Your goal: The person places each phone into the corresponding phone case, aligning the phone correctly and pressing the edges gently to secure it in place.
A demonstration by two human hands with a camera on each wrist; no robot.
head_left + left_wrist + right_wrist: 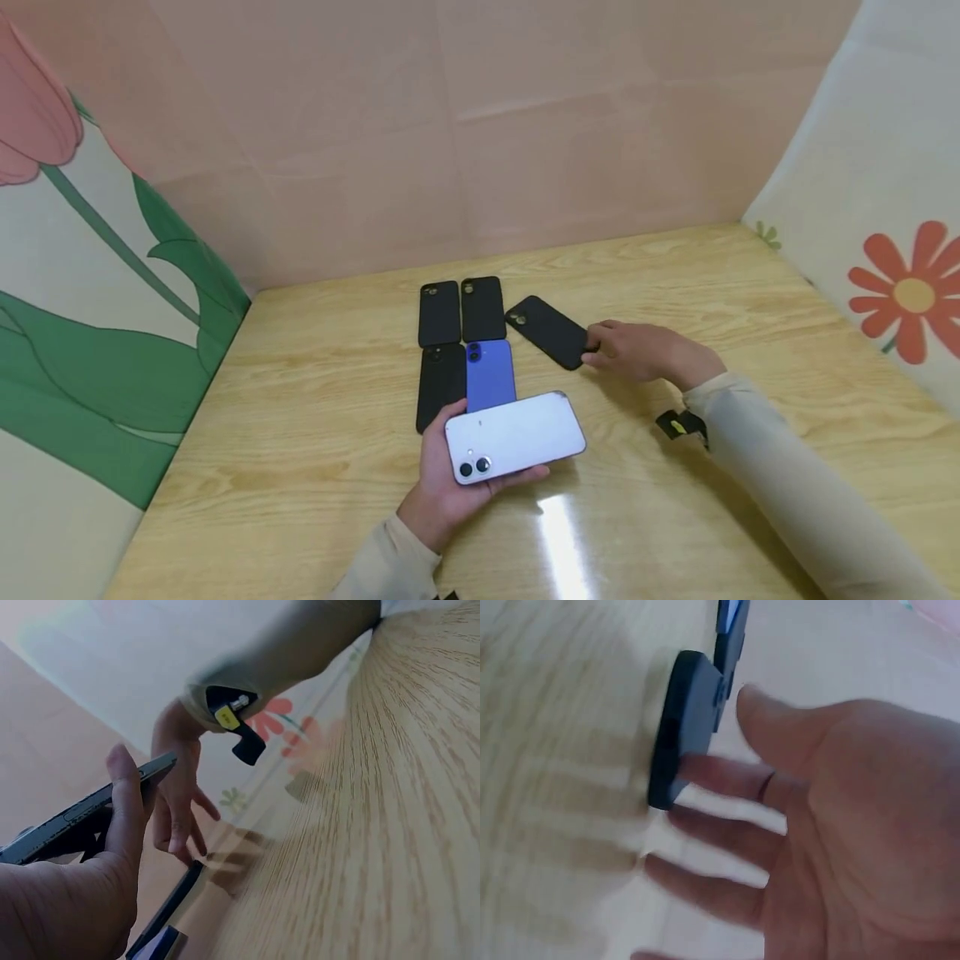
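Observation:
My left hand grips a pale, whitish phone, its back and two camera lenses facing up. In the left wrist view that phone appears edge-on, with the thumb along its side. My right hand reaches over the table at the near right end of a tilted black phone case. In the right wrist view, its fingertips touch the end of this case while the thumb stands apart. Beyond the held phone lies a blue phone, partly covered by it in the head view.
Two black phone cases lie side by side at the back. Another dark, phone-shaped piece lies left of the blue phone. A wood-grain table carries everything, with a pink cloth behind and flowered cloths on both sides.

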